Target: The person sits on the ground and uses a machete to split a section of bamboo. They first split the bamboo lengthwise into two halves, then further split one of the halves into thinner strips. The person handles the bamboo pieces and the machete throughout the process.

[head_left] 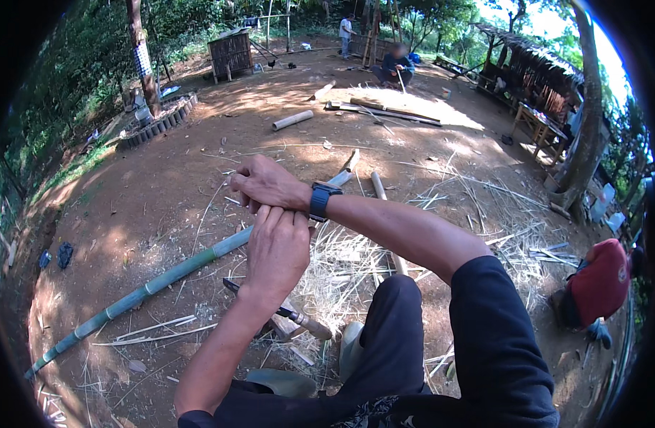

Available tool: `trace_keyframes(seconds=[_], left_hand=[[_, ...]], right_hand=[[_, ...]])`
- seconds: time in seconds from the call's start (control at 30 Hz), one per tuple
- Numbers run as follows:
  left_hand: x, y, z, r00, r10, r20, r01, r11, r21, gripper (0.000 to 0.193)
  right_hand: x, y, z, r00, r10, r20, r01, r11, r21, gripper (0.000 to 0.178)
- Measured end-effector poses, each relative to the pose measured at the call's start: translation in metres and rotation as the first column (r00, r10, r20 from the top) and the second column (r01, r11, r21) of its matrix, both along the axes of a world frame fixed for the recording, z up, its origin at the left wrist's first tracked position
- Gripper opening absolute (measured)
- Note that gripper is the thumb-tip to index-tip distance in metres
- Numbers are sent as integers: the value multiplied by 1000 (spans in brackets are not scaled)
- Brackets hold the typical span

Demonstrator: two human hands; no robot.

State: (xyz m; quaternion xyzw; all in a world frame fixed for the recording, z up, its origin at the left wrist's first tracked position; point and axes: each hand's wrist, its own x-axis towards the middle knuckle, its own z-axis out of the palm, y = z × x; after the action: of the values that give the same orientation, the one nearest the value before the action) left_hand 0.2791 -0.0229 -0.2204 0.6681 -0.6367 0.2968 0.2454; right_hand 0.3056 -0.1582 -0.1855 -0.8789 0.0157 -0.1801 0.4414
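Note:
My left hand (pixel 276 246) is closed, its curled fingers pressed up against the underside of my right wrist. Crossing above it, my right hand (pixel 269 183) is also closed, with its fingers bent inward; whatever either hand may hold is hidden. A dark blue watch (pixel 323 200) is strapped on the right wrist. Behind both hands runs a long green bamboo pole (pixel 163 279), slanting from the lower left up toward the middle; I cannot tell if they touch it. Below my left forearm lies a large knife with a wooden handle (pixel 310 324), its dark blade partly covered by the arm.
Bamboo shavings (pixel 349 264) litter the ground before my knees. Cut bamboo pieces (pixel 293 120) and dark planks (pixel 384 110) lie farther off. A person in red (pixel 600 285) is at the right; a crouching person (pixel 394 68) and a standing person (pixel 345 36) are at the back. A tree trunk (pixel 584 135) rises at right.

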Motion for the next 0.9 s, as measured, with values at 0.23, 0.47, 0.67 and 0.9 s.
trace_keyframes(seconds=[0.23,0.47,0.67,0.9], left_hand=[[-19,-18,-5,994,27,107,-32,998,48,12],[-30,-37,-12,996,-9,93,-3,992,127,14],[-31,-45,-17,994,-38,102,25,992,123,14],[-37,-51,-18,991,-97,93,83,986,146,13]], right_hand=[[-30,-18,-10,994,-93,55,87,991,105,40],[-48,-34,-23,972,-184,146,158,972,172,45],[-51,-42,-29,971,-195,142,169,970,173,45],[-69,-49,-32,977,-194,84,172,961,215,39]])
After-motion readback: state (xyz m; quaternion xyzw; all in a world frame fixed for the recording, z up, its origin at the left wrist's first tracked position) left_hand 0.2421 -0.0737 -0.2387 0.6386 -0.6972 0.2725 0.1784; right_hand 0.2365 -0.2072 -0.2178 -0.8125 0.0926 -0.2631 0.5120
